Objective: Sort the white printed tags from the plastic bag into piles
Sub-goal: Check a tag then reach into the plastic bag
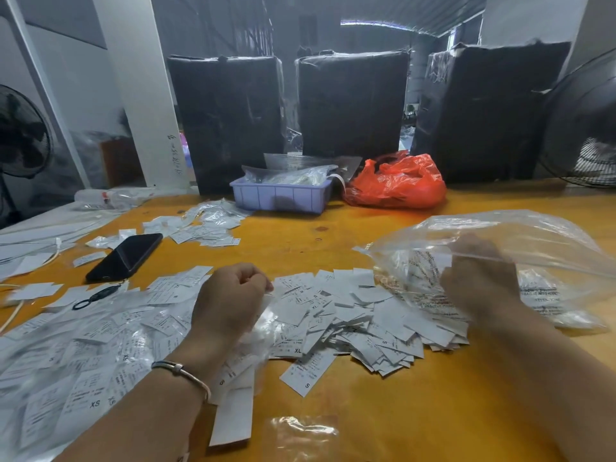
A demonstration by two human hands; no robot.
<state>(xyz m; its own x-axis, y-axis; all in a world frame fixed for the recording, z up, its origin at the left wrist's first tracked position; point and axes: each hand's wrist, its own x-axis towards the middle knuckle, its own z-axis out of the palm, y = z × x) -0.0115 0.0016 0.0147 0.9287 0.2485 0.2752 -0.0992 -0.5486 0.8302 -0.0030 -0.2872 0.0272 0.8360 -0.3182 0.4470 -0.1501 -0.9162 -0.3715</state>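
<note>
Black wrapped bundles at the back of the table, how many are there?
3. One stands at back left behind the purple tray, one in the middle, one at back right behind the red bag. Others may be hidden behind them.

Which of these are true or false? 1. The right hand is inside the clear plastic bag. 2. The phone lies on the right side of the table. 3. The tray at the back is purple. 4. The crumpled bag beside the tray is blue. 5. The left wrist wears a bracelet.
1. True: the right hand shows through the clear plastic bag, among the tags.
2. False: the phone lies on the left, beyond the left hand.
3. True: the tray is pale purple.
4. False: the crumpled bag is red.
5. True: a metal bracelet circles the left wrist.
</note>
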